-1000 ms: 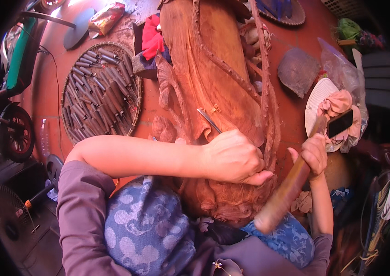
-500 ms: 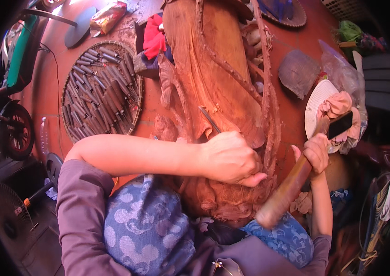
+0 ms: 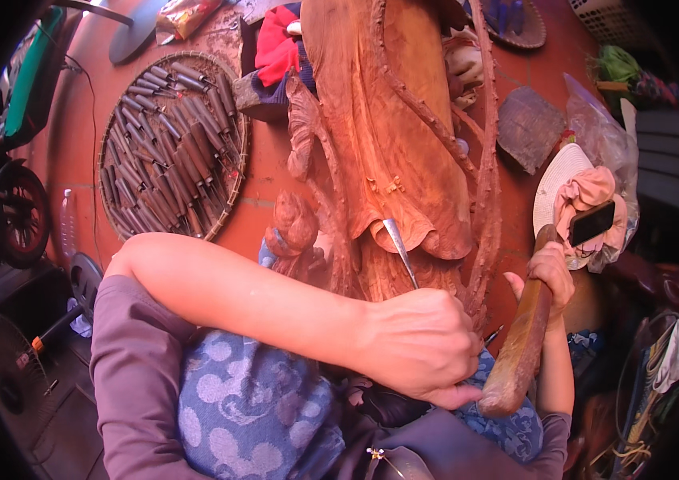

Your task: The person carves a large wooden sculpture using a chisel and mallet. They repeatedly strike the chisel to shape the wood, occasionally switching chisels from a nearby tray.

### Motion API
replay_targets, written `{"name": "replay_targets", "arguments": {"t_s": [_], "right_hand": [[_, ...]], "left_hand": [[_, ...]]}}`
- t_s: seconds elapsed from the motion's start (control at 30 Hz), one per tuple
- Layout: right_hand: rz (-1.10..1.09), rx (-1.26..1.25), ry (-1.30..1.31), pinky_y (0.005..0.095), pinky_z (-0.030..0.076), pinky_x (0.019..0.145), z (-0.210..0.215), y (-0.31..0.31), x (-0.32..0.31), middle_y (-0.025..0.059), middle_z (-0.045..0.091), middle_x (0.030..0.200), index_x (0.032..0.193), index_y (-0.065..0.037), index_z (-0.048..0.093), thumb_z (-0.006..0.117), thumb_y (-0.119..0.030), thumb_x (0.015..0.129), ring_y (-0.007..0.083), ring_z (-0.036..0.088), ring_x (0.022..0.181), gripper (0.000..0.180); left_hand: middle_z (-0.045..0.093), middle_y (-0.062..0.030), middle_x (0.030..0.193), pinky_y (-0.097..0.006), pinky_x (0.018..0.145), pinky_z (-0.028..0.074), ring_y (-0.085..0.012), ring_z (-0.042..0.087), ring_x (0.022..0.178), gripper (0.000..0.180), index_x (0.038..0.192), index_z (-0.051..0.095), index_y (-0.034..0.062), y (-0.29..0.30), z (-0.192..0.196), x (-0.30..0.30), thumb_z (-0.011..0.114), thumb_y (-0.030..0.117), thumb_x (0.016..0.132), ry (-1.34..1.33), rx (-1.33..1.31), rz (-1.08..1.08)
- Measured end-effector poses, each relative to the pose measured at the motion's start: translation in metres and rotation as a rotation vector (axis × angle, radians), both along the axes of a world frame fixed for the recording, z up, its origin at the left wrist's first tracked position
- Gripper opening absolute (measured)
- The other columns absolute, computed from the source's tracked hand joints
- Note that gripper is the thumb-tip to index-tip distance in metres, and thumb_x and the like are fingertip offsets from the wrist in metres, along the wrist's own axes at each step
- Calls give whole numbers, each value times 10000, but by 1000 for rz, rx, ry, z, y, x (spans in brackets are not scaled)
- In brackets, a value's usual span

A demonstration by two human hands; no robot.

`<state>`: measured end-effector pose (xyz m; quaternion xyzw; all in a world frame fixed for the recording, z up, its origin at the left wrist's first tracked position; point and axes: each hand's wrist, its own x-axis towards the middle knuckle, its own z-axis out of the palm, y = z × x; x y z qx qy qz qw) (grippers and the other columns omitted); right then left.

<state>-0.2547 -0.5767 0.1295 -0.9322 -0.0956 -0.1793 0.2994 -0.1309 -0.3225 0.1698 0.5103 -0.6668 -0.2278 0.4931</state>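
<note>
Head view. A large reddish-brown wood carving [image 3: 391, 128], its surface worked into flowing folds and thorny, rope-like ridges, runs from the top centre of the frame down to the middle. The left hand [image 3: 419, 348], lower centre, is clenched around a metal chisel [image 3: 400, 252] whose slim, pale, pointed blade rises from the fist and meets the carving's lower lip. The right hand [image 3: 551, 276], at centre right, grips the upper end of a stout cylindrical wooden mallet [image 3: 519, 344], which slants down toward the lower centre (its rounded lower end is darkened and worn). In the upper left a round woven tray [image 3: 115, 136] holds many dark-handled carving tools laid in rows. A pale hat with pink cloth [image 3: 567, 188] lies at centre right, beside a dark flat slab [image 3: 527, 128]. Blue patterned fabric [image 3: 251, 408] covers the lap, bottom centre.
</note>
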Motion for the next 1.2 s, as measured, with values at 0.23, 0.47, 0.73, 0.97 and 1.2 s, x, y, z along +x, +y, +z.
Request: {"name": "replay_targets", "arguments": {"t_s": [0.23, 0.47, 0.73, 0.97, 1.2], "right_hand": [[54, -16, 37, 434, 481, 714, 19, 13, -6, 80, 569, 721, 775, -62, 526, 907, -152, 682, 256, 555, 652, 402], [-2, 54, 62, 424, 486, 716, 35, 22, -7, 76, 575, 705, 754, -63, 521, 915, -197, 694, 246, 555, 644, 421], [10, 58, 109, 415, 482, 705, 31, 29, -7, 72, 573, 692, 751, -65, 523, 913, -199, 691, 244, 554, 640, 417], [25, 60, 116, 413, 461, 675, 32, 30, -4, 72, 560, 684, 739, -59, 518, 913, -194, 682, 247, 547, 632, 422], [36, 52, 148, 413, 459, 674, 33, 31, -4, 70, 552, 684, 740, -56, 517, 907, -182, 683, 251, 543, 630, 415]], "left_hand": [[518, -75, 597, -379, 535, 478, -273, 591, 574, 470, 602, 541, 68, 11, 9, 3, 640, 421, 897, 118, 9, 27], [513, -61, 585, -386, 446, 441, -265, 566, 511, 441, 588, 536, 82, 6, 12, 8, 677, 403, 856, 160, -67, 215], [522, -56, 591, -384, 452, 449, -258, 571, 517, 414, 593, 549, 83, 6, 6, 10, 686, 382, 844, 167, -71, 241], [515, -49, 597, -384, 454, 447, -256, 573, 522, 410, 600, 542, 85, 7, 5, 8, 692, 383, 838, 179, -82, 237], [501, -49, 591, -378, 451, 442, -247, 570, 520, 411, 596, 528, 90, 5, 4, 10, 702, 379, 830, 178, -110, 279]]}}
